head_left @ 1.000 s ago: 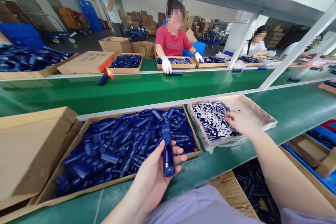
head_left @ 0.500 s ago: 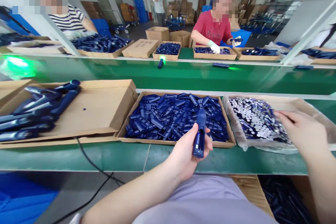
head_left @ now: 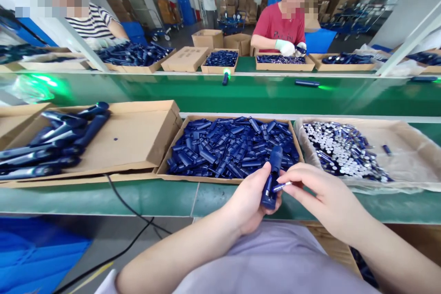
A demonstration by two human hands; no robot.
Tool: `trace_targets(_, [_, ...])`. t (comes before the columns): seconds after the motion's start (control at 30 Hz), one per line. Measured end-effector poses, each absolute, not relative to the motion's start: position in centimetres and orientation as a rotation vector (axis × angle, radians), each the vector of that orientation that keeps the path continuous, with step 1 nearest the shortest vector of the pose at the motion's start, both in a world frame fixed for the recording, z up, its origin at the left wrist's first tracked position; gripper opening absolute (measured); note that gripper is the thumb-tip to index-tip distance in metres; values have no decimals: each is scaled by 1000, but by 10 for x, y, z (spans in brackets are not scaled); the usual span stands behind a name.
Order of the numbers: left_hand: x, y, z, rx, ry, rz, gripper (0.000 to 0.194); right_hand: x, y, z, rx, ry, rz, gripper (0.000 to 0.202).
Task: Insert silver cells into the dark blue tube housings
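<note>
My left hand (head_left: pixel 248 197) is wrapped round a dark blue flashlight body (head_left: pixel 276 158), held upright with its open battery slot facing me. Between the thumb and forefinger of my right hand (head_left: pixel 320 193) is a small battery (head_left: pixel 282 187), whose inner end is at the slot. Whether it is inside the slot is hard to tell. Behind both hands a carton tray (head_left: pixel 161 174) is heaped with small blue plastic covers (head_left: pixel 220 147). To its right, a plastic-lined tray (head_left: pixel 406 147) holds a pile of batteries (head_left: pixel 330 149).
At left, long blue flashlights (head_left: pixel 51 138) lie in a carton (head_left: pixel 138 133). A green conveyor belt (head_left: pixel 165 94) runs behind, carrying lit pieces. Across it, a person in a red shirt (head_left: pixel 275 25) and one in stripes (head_left: pixel 93 23) work at trays. A black cable (head_left: pixel 127 211) hangs below the table.
My right hand has come from the battery tray to the flashlight body, bringing a battery. My left hand still holds the body. Pieces on the belt have shifted right.
</note>
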State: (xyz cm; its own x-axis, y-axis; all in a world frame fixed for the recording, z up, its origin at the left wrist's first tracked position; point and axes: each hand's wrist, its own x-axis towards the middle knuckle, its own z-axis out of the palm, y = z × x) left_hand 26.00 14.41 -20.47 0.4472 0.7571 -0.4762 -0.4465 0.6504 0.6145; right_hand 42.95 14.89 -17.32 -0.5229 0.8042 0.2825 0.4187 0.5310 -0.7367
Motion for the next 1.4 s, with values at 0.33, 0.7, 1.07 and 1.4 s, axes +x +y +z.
trace_targets(0.33, [265, 141, -202, 395, 810, 757, 44, 417, 141, -193, -1194, -1870, 1084, 14])
trace_targets(0.7, [261, 142, -202, 371, 770, 728, 47, 417, 139, -191, -1040, -2153, 631, 11])
trace_targets(1.07, [258, 144, -203, 336, 814, 684, 46, 420, 147, -191, -856, -2390, 483, 23])
trace_targets(1.4, [247, 151, -198, 246, 754, 649, 46, 593, 232, -200, -2367, -1924, 55, 11])
